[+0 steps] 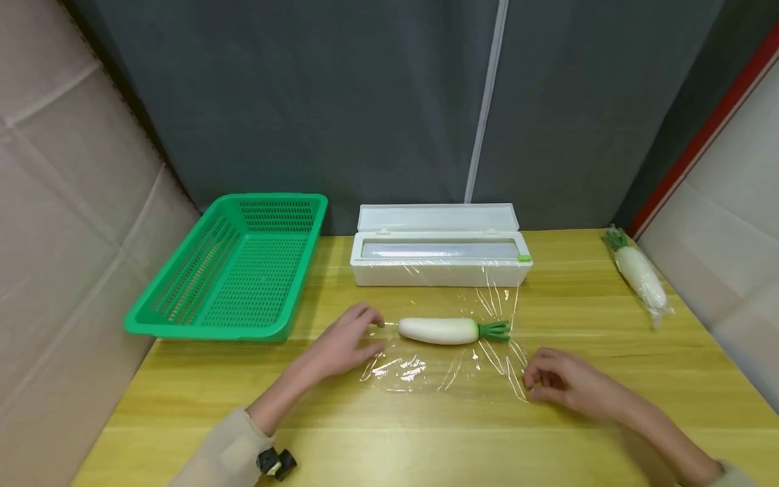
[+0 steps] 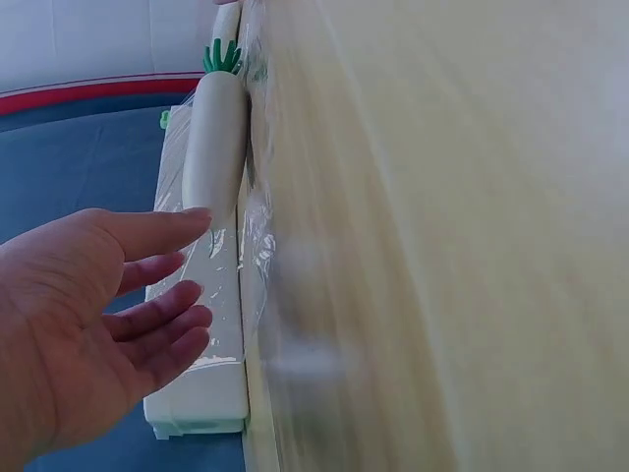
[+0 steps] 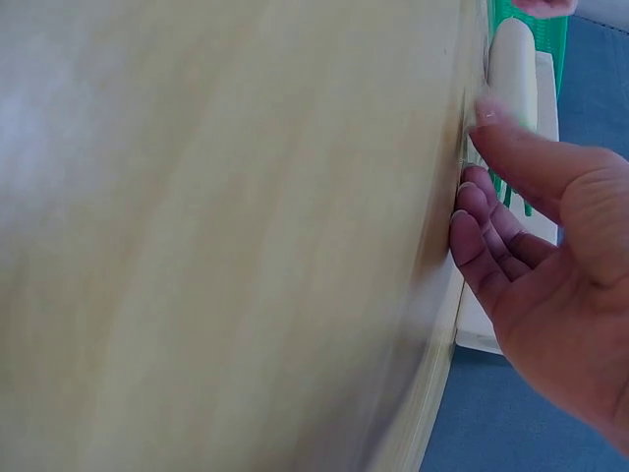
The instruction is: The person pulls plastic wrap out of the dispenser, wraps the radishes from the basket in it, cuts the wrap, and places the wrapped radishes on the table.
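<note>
A white radish (image 1: 438, 330) with green stalks lies on a sheet of clear plastic wrap (image 1: 402, 370), stalks to the right. The sheet runs from a white wrap dispenser box (image 1: 438, 274), whose lid stands raised. My left hand (image 1: 353, 338) hovers beside the radish's pale tip, its thumb and fingers apart and nothing between them. In the left wrist view, those fingers are loosely bent near the radish (image 2: 216, 138). At the near right corner of the wrap, my right hand (image 1: 562, 382) has curled fingers and appears to pinch the film's edge; the exact contact is hard to see.
A green plastic basket (image 1: 255, 284) with slotted sides stands on the left of the wooden table (image 1: 426, 446). Another radish, wrapped in clear film (image 1: 642, 276), lies at the far right near the white side panel. A dark curtain (image 1: 341, 101) hangs behind.
</note>
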Available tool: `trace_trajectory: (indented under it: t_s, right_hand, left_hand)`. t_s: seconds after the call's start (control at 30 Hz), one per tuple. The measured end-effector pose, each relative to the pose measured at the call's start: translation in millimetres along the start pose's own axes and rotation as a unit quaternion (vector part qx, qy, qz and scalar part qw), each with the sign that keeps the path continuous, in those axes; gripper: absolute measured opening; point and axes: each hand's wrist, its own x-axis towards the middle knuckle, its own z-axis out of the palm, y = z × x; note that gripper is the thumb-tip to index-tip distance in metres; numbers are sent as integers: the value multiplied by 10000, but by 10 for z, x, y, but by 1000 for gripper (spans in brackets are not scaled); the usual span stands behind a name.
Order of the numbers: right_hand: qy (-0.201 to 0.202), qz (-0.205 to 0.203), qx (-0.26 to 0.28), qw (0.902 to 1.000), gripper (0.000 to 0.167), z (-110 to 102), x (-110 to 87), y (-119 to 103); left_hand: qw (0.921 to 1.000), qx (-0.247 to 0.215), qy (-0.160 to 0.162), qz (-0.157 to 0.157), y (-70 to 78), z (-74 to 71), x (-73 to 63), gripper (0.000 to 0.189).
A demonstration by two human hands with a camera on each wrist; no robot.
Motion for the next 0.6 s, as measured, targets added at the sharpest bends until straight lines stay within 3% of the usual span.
trace_trajectory:
  t_s: [0.13,0.3,0.43,0.6]
  right_hand:
    - [-160,87,-67,9998,24,-1,-13,-16]
    - [-371,128,-65,9992,34,-14,-37,-30]
    - [-435,114,-40,9990,33,-29,-42,-25]
    - [-405,48,59,9991,20,-12,-42,-22]
  left_hand:
    - [9986,-79,-512,109,-56,-13,-133,24]
    - [9911,-352,-1285,77,-140,2,-282,31]
    - [9896,-426,-1369,110,-179,-11,-347,31]
    - [9904,-412,-1279,317,-204,-21,-379,15]
